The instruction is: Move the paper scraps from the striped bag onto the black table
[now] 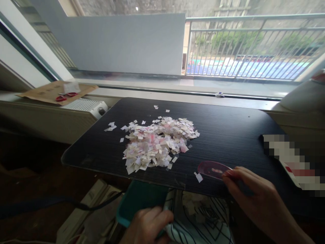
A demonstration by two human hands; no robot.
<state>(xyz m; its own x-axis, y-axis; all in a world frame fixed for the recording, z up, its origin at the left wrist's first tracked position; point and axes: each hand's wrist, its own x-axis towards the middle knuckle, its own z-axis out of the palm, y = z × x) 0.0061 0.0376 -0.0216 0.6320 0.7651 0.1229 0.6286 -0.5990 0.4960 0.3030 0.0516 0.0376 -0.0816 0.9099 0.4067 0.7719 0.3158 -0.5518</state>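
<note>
Cloth [193, 234], likely soft, is bunched in the left hand [149, 220]; at the near edge of the counter [218, 135], the right hand [254, 188] pinches one end of a pink plastic piece [208, 168], probably stiff; beyond, heaped paper scraps [157, 145] would scatter easily.

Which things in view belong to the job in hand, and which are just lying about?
Seemingly in use:
- Right hand, holding a translucent pink piece
- Left hand, gripping the edge of a patterned cloth
- Heap of paper scraps on the black table

Seemingly lying about:
- Red-handled scissors
- Brown paper under them
</note>
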